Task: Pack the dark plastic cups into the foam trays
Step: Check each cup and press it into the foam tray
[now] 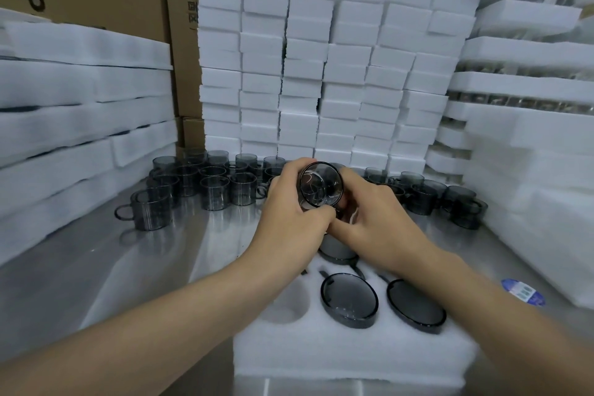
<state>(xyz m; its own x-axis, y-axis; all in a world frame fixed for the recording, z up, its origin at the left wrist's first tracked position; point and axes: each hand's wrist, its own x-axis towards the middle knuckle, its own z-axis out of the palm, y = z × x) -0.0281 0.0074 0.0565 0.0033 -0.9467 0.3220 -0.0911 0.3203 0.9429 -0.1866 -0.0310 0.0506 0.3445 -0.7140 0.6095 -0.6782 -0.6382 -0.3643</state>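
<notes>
Both hands hold one dark cup [320,186] above the foam tray [350,354]. The left hand [294,202] curls its fingers round the cup. The right hand [373,215] grips it too.

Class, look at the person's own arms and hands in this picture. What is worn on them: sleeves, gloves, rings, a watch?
Nothing that shows. The left hand and right hand are bare, with no gloves and no rings in view. The left forearm and right forearm are bare to the frame's edge: no sleeve, watch or bracelet.
</notes>
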